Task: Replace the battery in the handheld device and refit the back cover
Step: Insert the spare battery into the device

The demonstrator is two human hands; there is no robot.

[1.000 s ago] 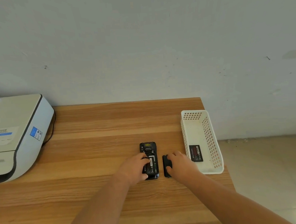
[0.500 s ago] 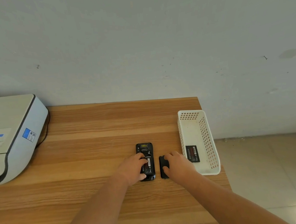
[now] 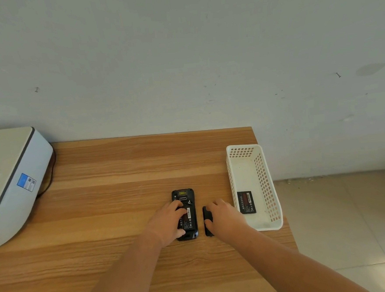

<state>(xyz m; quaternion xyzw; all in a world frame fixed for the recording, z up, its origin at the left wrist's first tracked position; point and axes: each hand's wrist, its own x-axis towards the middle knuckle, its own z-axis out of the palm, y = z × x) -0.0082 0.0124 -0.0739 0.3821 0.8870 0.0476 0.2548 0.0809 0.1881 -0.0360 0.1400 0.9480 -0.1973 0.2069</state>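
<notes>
Head view, left to right: a white printer [image 3: 11, 181] sits on the wooden table [image 3: 120, 169]. The left hand [image 3: 167, 223] grips the black handheld device [image 3: 187, 214], back open, a battery [image 3: 188, 218] seated inside. Just beside it, the right hand [image 3: 224, 219] covers the black back cover [image 3: 207, 215]; its grip cannot be told. A white basket [image 3: 265, 186] holds one spare battery [image 3: 246, 202].

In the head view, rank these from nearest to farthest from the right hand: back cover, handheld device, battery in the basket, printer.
From the right hand:
1. Back cover, directly under its fingers.
2. Battery in the basket on its right and handheld device on its left: too close to call.
3. Printer, far left on the table.
</notes>
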